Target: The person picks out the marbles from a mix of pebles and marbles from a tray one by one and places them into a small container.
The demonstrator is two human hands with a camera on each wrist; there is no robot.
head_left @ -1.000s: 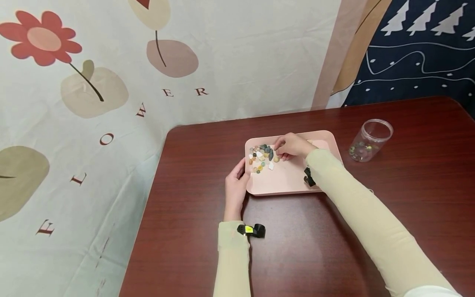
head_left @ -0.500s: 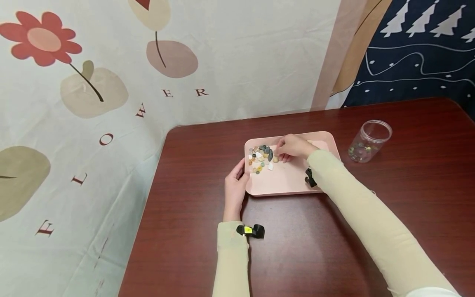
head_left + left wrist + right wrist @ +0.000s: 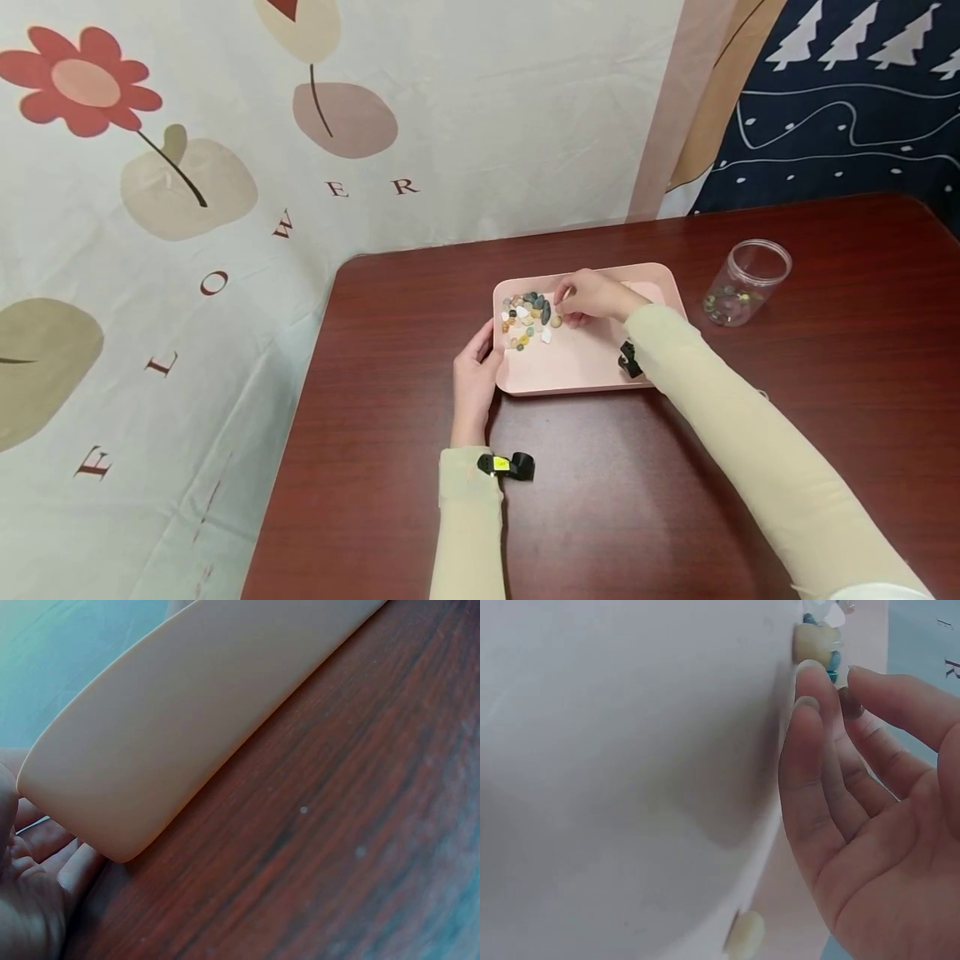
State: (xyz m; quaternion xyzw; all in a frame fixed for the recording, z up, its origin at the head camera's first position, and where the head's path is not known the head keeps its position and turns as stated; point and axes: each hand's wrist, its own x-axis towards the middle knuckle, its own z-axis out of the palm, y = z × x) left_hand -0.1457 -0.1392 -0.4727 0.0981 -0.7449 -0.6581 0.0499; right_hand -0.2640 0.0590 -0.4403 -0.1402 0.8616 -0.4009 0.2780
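A pink rectangular tray (image 3: 570, 367) lies on the table with small coloured pebbles gathered on its left part. My left hand (image 3: 474, 383) grips the tray's left edge; in the left wrist view its fingers reach round the corner of the tray wall (image 3: 150, 750). Over the tray's back half, my right hand (image 3: 596, 296) pinches a small brown pebble (image 3: 850, 703) near the thumb tip. Close to its fingertips lie a tan stone (image 3: 556, 321) and a long dark green stone (image 3: 546, 313). A white stone (image 3: 546, 336) sits nearer the front.
A clear plastic jar (image 3: 748, 283), with several small pebbles at its bottom, stands uncapped to the right of the tray. One pale pebble (image 3: 746, 935) lies apart from the cluster, by the right wrist. Behind the dark red table (image 3: 405, 333) hangs a printed cloth (image 3: 480, 133).
The right hand's fingers shift slightly above the same spot beside the pebbles. The left hand stays on the tray edge, and tray and jar keep their places.
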